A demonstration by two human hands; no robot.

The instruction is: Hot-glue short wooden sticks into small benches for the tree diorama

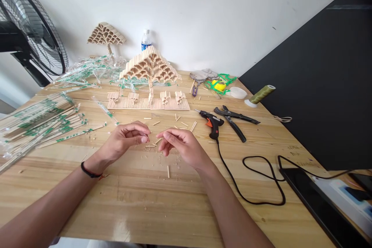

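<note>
My left hand is over the near middle of the table, thumb and fingertips drawn together in a pinch. Whatever is between those fingertips is too small to make out. Facing it across a small gap is my right hand, its fingers loosely bent and apart, with nothing visible in them. Short cut sticks and crumbs lie below and around both hands. Beyond them stands a tree-shaped model built from small wooden sticks, on a slatted stick base with several little stick pieces along it.
A glue gun with a looping black cord and pliers lie to the right. Wrapped chopsticks and torn wrappers cover the left. Behind are another stick tree, a bottle, a thread spool and a fan.
</note>
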